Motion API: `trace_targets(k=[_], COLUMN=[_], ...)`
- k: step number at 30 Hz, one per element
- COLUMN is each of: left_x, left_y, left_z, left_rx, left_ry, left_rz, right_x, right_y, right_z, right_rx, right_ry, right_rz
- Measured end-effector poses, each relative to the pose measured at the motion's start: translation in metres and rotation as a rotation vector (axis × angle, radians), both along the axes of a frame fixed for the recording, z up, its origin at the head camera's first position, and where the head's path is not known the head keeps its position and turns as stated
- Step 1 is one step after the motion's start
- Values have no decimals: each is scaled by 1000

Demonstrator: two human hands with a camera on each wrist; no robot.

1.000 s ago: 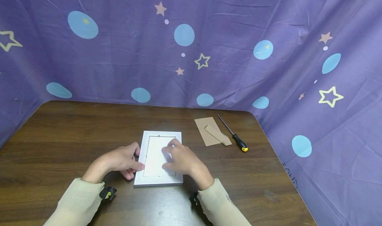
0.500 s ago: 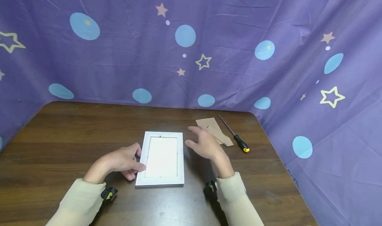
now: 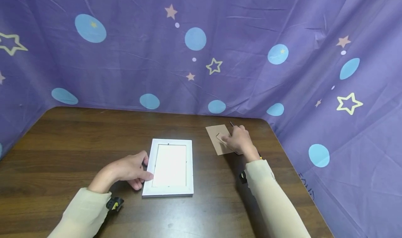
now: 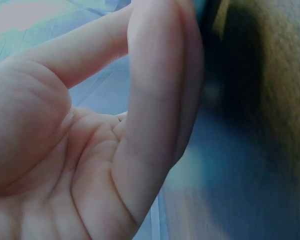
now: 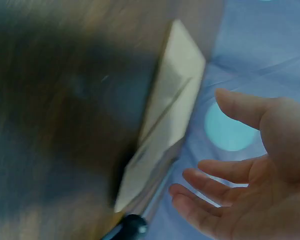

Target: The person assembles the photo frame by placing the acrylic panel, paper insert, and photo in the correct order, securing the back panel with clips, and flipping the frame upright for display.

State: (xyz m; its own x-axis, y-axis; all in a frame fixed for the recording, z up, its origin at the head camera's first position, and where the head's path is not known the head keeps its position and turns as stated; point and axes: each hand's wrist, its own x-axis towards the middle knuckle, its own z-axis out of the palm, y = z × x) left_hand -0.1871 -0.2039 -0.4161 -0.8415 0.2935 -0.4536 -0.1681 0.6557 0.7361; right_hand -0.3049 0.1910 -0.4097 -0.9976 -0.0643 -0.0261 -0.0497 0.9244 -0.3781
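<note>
A white picture frame [image 3: 190, 168] lies back side up on the table, a white sheet [image 3: 171, 164] filling its opening. My left hand [image 3: 128, 168] grips its left edge, thumb on the border and the other fingers bent beside it. Those bent fingers also fill the left wrist view, where the frame is not clear. Over the brown backing board [image 3: 215, 130] with its stand leg [image 5: 155, 155], my right hand [image 3: 240, 140] hovers with relaxed, parted fingers. Its fingers look apart from the board in the right wrist view. The hand partly covers board and screwdriver [image 5: 130, 229] in the head view.
The brown wooden table [image 3: 94, 133] ends at a purple curtain [image 3: 125, 56] with stars and dots, behind and to the right. The screwdriver lies just right of the backing board, near the table's right edge.
My right hand has moved from above the picture frame, rightward and away from me, to the backing board and screwdriver. The left hand stays at the frame's left edge.
</note>
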Motion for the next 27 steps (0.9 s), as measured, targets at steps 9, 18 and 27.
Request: trace_targets(k=[9,18,27], left_x=[1,1,0], left_y=[-1,-1,0], left_z=[0,0,2], left_rx=[7,20,3], left_ry=[2,-2,-7], left_rz=[-3,-2,-2], right_x=[-17,-18,-24], right_y=[3,-8,-10], right_z=[-11,-12,-15], right_rx=[50,73,95], right_ry=[-101,-143,-137], right_rz=[-30,-66,-88])
